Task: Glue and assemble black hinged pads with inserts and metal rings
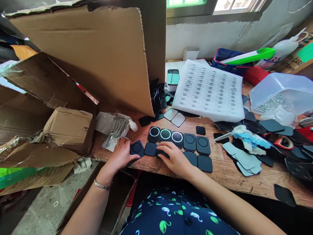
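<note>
My left hand pinches the left edge of a dark square piece with a round ring mark, at the table's front edge. My right hand curls its fingers over a black square pad, which they mostly hide. Between the hands lies a plain black rounded pad. Behind them runs a row of black square units: several with pale rings over mesh, such as the leftmost one, and two with dark ring marks, one at the right end. Two plain black pads, one at the right, lie below that row.
A tall cardboard sheet stands at back left. A white foam tray with rows of small metal parts lies behind. To the right are grey pads, a blue-white knitted cloth and a clear bin. A bag of metal strips lies left.
</note>
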Action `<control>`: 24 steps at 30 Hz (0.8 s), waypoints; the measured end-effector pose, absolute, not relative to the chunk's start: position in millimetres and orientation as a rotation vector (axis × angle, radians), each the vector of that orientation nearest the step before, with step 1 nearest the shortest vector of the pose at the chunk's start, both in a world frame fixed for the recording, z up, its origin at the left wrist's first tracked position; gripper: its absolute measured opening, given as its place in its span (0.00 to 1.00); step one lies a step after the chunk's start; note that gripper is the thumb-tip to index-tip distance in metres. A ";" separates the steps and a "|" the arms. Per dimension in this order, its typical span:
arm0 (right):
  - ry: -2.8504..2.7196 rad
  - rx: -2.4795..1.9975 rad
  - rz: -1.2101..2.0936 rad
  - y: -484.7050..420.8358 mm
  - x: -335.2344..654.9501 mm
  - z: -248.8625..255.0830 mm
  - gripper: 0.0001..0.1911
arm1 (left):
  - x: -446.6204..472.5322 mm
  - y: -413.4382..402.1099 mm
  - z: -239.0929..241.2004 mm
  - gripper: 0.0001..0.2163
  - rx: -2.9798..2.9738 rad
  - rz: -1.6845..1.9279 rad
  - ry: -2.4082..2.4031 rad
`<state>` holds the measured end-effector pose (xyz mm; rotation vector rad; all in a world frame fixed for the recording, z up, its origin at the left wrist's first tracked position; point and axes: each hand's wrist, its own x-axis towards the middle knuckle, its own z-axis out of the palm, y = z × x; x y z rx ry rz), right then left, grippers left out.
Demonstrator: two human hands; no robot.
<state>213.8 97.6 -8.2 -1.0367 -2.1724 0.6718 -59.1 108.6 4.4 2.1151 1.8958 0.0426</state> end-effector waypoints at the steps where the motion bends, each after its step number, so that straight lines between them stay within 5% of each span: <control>1: -2.190 -1.019 0.670 95.0 210.4 -8.7 0.13 | -60.4 106.2 2.7 0.24 2.076 0.076 1.910; 9: -2.194 -1.016 0.630 90.3 216.9 -3.4 0.12 | -70.6 100.3 -11.4 0.19 1.827 0.368 1.965; 16: -1.838 -1.352 0.375 84.8 308.5 14.8 0.10 | -60.8 89.7 -7.1 0.18 2.341 0.998 1.891; 24: -1.559 -1.545 0.130 74.1 370.8 37.1 0.08 | -6.7 92.6 -26.1 0.12 2.443 1.055 1.475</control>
